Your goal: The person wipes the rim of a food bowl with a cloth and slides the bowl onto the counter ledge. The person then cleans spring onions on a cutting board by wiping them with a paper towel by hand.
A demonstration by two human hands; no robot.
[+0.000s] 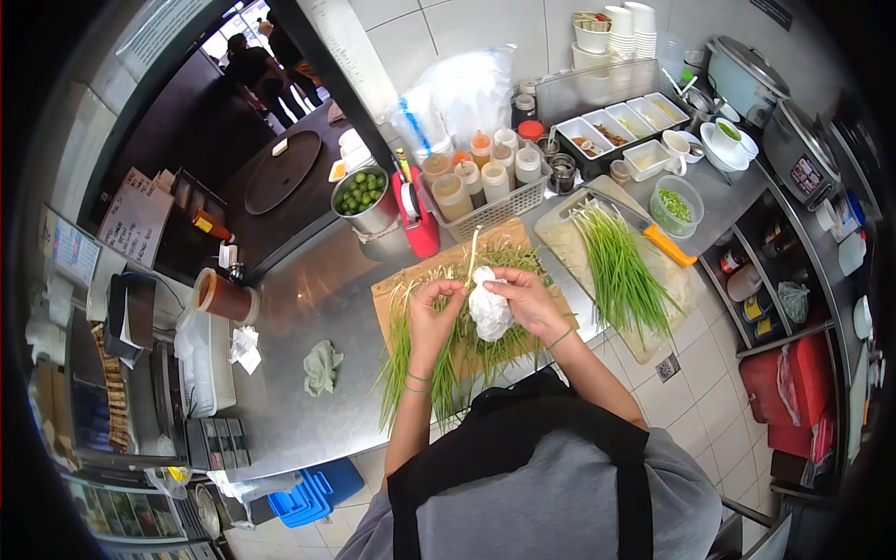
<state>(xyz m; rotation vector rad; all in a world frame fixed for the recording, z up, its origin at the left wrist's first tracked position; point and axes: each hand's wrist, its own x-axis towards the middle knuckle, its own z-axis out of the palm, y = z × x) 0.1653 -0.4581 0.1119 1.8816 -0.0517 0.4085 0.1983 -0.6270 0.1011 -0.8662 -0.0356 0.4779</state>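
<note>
My left hand (439, 313) is closed in a pinch at the lower end of a thin pale spring onion stalk (474, 250), which points up and away from me. My right hand (530, 303) grips a crumpled white paper towel (491, 314) close beside the left fingertips. Beneath both hands, loose spring onions (411, 327) with roots and withered bits spread over a brown cardboard sheet (385, 297). To the right, a neater bunch of spring onions (621, 266) lies on a pale cutting board (555, 229), next to a knife with an orange handle (668, 245).
Behind the cardboard stand a basket of sauce bottles (485, 210), a red holder (420, 229) and a metal pot of green limes (362, 194). A tub of chopped greens (676, 207) sits right of the board. A crumpled pale green cloth or plastic (322, 368) lies on the steel counter (280, 411).
</note>
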